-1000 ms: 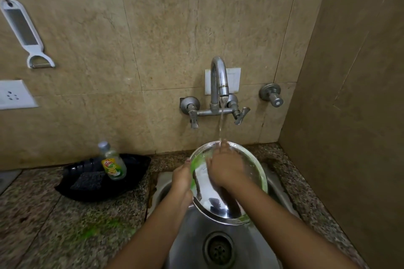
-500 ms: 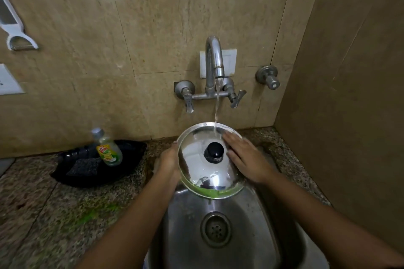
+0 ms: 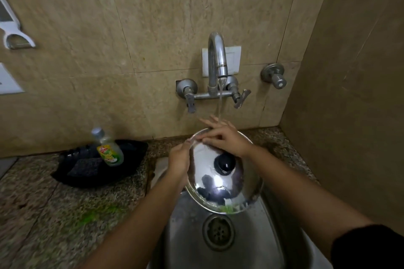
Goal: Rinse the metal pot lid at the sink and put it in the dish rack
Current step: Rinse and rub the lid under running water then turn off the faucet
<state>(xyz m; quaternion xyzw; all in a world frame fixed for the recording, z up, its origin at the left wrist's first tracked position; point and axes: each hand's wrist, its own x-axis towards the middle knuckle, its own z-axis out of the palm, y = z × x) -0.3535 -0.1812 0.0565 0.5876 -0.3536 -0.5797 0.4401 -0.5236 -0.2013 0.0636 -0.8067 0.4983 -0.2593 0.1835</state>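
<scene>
The round metal pot lid [image 3: 220, 183], shiny with a black knob [image 3: 225, 163], is tilted over the steel sink [image 3: 251, 247], knob side facing me. My left hand [image 3: 179, 162] grips its left rim. My right hand [image 3: 223, 137] lies flat across the lid's far upper edge, fingers spread, right under the stream from the tap [image 3: 216, 61]. Water runs onto my right hand's fingers. Green soap residue clings to the lid's lower rim. No dish rack is in view.
A black tray [image 3: 135, 148] on the granite counter at left holds a dish-soap bottle [image 3: 108, 148] and a dark scrub pad [image 3: 85, 167]. Green soap is smeared on the counter [image 3: 94, 216]. The sink drain [image 3: 218, 232] lies below the lid. A tiled wall closes the right side.
The lid was flipped from its underside to its knob side. My right hand has since slid from the lid's right rim up to its far edge under the stream. The view tilted downward.
</scene>
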